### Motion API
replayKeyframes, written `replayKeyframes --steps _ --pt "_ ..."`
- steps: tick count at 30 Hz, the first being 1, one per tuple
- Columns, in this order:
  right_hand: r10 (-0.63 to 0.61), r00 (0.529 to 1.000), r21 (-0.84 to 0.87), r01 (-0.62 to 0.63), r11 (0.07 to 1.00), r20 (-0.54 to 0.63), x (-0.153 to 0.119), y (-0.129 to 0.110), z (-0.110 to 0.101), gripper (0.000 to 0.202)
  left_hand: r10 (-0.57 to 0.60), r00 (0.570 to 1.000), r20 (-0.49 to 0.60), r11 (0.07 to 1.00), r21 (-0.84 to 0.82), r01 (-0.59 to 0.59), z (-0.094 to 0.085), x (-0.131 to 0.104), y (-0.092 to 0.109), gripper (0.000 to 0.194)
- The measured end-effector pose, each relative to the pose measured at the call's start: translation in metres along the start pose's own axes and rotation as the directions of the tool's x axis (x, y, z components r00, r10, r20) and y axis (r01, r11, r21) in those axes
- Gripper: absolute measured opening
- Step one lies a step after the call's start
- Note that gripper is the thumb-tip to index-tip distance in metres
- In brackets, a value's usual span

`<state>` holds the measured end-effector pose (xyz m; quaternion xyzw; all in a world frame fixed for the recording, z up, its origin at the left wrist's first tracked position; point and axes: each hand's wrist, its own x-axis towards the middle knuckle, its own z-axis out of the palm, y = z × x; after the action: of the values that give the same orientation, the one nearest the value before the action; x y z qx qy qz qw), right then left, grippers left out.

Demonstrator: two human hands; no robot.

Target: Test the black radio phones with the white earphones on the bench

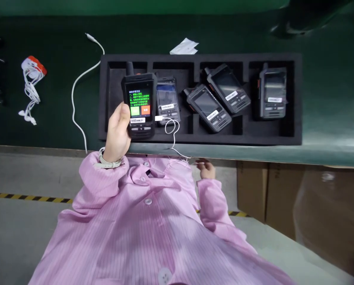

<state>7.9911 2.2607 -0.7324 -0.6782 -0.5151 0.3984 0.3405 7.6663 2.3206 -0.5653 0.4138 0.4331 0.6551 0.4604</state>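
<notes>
My left hand [119,128] is wrapped round a black handheld radio [140,126], its thumb along the left side. The radio stands upright above the left part of a black foam tray [200,138]. Its lit screen shows green text over a green and an orange button. A white plug [159,118] sits at its right side, and a thin white cable [174,136] loops down over the table edge. Low by that edge is my right hand [207,170], fingers loosely apart near the cable's hanging part, with no object visible in it.
Several other radios lie in the tray, one upright at the right [273,93] and two tilted mid-tray. To the left are a white cable [73,95] and bundled white earphones [31,89] with an orange piece. A clear plastic scrap [185,46] lies behind the tray. Cardboard boxes [280,198] stand below right.
</notes>
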Motion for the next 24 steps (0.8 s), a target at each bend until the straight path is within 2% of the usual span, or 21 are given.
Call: replayKeyframes --steps 2,4,7,8,11,14,17,19,22,24 --pt "0.019 0.990 0.007 -0.018 1.000 -0.137 -0.010 0.008 -0.018 0.043 0.005 1.000 -0.002 1.000 0.010 -0.005 0.000 -0.001 0.000 0.044" --pt "-0.003 0.978 0.019 0.007 1.000 -0.207 -0.027 0.001 -0.043 0.053 0.000 1.000 -0.004 1.000 0.016 0.000 -0.001 -0.001 0.001 0.043" --pt "-0.068 0.985 0.104 0.085 0.991 -0.159 -0.053 -0.040 -0.073 0.051 -0.007 1.000 -0.005 1.000 0.013 0.007 0.000 -0.001 0.001 0.040" --pt "-0.113 0.988 0.208 0.133 0.969 -0.108 -0.058 -0.059 -0.078 0.048 -0.006 1.000 -0.009 1.000 0.004 0.006 0.000 -0.001 0.002 0.040" --pt "-0.249 0.968 0.492 0.209 0.845 0.016 -0.056 -0.115 -0.074 0.043 0.022 0.999 -0.025 0.998 -0.052 -0.023 0.003 0.002 0.002 0.036" --pt "-0.344 0.916 0.623 0.150 0.768 0.205 -0.039 -0.152 -0.055 0.037 0.053 0.998 -0.034 0.992 -0.111 -0.057 0.005 0.006 0.001 0.031" --pt "-0.399 0.857 0.674 0.086 0.734 0.326 -0.028 -0.172 -0.039 0.035 0.057 0.997 -0.045 0.991 -0.120 -0.062 0.006 0.008 0.001 0.029" --pt "-0.422 0.821 0.683 0.055 0.728 0.384 -0.029 -0.185 -0.038 0.035 0.060 0.997 -0.057 0.992 -0.110 -0.066 0.007 0.008 0.002 0.030" --pt "-0.447 0.785 0.650 0.075 0.756 0.429 -0.042 -0.206 -0.051 0.028 0.056 0.994 -0.090 0.995 -0.074 -0.063 0.009 0.007 0.003 0.034" --pt "-0.426 0.786 0.595 0.093 0.798 0.448 -0.055 -0.217 -0.064 0.019 0.050 0.993 -0.109 0.998 -0.033 -0.054 0.010 0.006 0.003 0.040"
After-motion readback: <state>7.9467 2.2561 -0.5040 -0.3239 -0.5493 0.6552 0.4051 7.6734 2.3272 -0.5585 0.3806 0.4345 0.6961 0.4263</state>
